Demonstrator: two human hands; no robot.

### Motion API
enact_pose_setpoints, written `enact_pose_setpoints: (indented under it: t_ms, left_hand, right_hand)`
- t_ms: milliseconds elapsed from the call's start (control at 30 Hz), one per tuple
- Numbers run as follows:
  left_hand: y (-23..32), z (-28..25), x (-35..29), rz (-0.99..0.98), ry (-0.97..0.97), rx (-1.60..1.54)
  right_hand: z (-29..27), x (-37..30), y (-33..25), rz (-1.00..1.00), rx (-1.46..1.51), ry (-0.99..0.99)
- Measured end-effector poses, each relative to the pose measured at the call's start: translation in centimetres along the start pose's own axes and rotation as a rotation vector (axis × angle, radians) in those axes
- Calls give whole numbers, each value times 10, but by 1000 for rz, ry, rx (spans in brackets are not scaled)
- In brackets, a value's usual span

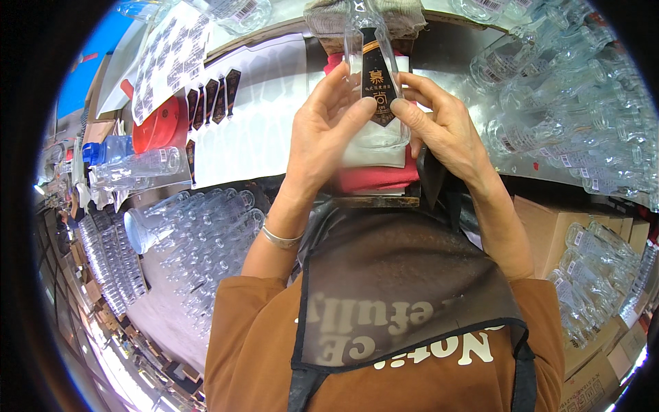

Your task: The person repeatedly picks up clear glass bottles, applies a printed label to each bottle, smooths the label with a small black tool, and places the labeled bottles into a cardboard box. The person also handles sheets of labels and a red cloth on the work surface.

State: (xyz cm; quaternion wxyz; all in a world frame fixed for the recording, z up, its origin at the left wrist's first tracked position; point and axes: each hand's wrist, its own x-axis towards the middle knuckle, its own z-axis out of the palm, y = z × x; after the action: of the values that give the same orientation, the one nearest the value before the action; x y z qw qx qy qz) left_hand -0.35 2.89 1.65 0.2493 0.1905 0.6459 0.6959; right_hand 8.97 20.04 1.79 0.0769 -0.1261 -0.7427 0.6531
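Note:
A clear glass bottle (354,49) lies on a padded rest in front of me, its neck pointing away. On its face is a black, tie-shaped label (379,79) with gold print. My left hand (321,134) is closed around the bottle's left side, and my right hand (449,130) grips the right side. Both thumbs press on the lower part of the label. Under the bottle are a white cloth (374,156) and red cloth (374,180). A dark, flat object (430,177) hangs below my right hand; its kind is unclear.
On the left, a white backing sheet (250,103) bears several black labels (220,99), beside a red round object (158,127). Clear bottles crowd the right side (563,103) and lower left (199,237). Cardboard boxes (542,230) stand at lower right. A folded cloth (405,20) lies beyond the bottle.

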Motion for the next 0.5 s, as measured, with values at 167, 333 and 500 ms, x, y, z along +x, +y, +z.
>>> enact_pose_setpoints:
  t_ms: [167, 333, 500]
  left_hand:
    - [1, 0, 0, 0, -4, -4]
    - [9, -1, -2, -70, 24, -58]
    - [3, -1, -1, -31, 9, -21]
  right_hand:
    - [0, 1, 4, -30, 0, 1]
    - [-11, 0, -5, 236, 200, -156]
    - [-3, -1, 3, 77, 171, -82]
